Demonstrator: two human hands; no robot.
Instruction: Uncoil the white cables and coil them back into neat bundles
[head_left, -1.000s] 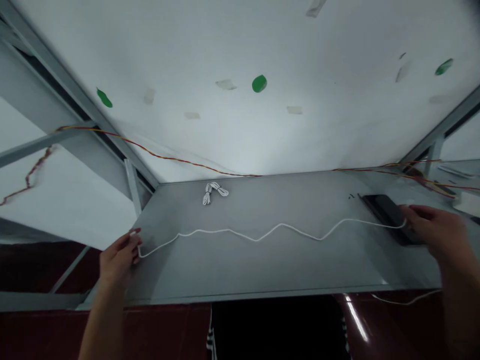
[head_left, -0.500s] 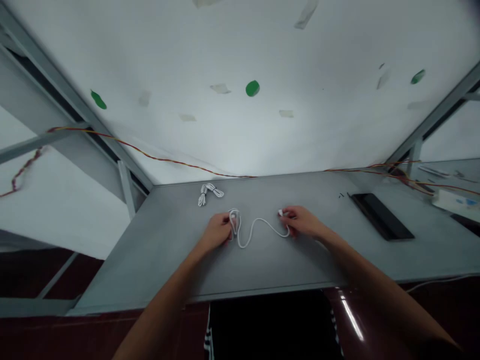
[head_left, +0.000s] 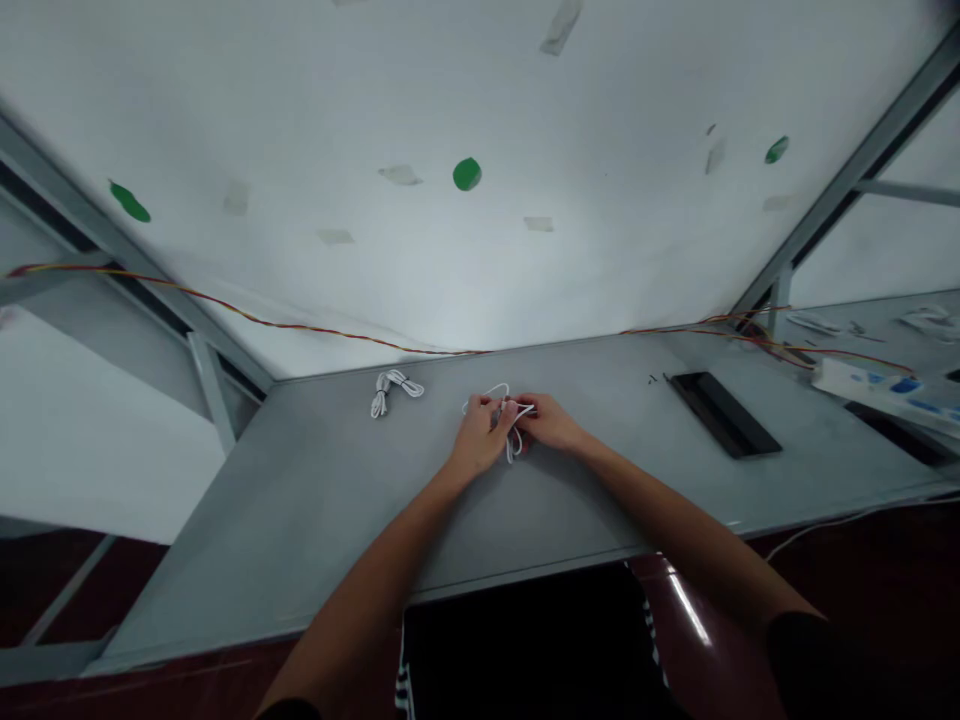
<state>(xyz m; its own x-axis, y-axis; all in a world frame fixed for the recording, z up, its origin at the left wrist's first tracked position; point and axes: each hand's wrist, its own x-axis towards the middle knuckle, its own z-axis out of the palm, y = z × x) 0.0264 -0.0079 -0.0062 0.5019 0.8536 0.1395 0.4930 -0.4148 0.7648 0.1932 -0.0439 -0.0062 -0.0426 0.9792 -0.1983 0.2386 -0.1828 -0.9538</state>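
one looped white cable (head_left: 489,392) was clenched between the left grip (head_left: 478,436) and right grip (head_left: 547,422); a bundled white cable (head_left: 391,391) lay left of them on the tabletop (head_left: 337,500).

Nothing legible, blue box print (head_left: 892,388) too small

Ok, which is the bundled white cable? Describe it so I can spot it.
On the grey table, near the far edge, the bundled white cable lies alone, left of the left hand. Unlike the loose cable that hand and the right hand hold, it is gathered and untouched.
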